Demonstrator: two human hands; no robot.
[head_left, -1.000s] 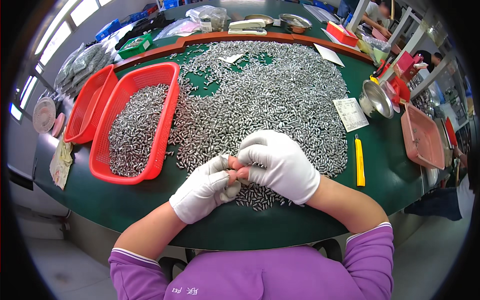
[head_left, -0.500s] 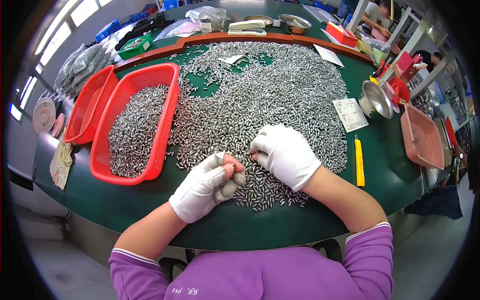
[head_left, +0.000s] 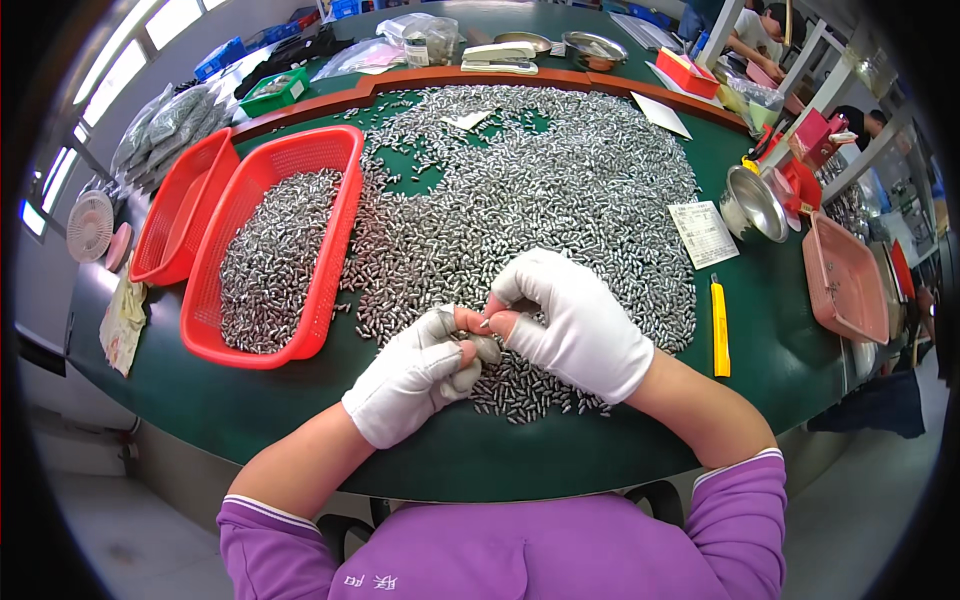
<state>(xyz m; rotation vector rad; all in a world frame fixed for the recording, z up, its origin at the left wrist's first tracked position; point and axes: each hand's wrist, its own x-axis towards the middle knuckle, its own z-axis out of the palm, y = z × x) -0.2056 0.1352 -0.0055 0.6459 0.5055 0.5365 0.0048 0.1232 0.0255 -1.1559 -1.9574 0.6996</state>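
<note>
Silvery metal piece sits pinched between thumb and forefinger of the white-gloved right grip, just beside the curled left grip, whose hold I cannot tell. Shiny, tapered matching pieces lie heaped across the green bench.

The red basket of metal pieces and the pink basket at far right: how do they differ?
Colour: the red basket is bright red, the pink basket pale pink.
Contents: the red basket holds a heap of small silvery metal pieces, the pink basket only a few small bits.
Size: the red basket appears larger in this view than the pink basket.
Shared: both are open-topped and roughly rectangular, with rounded corners.
</note>
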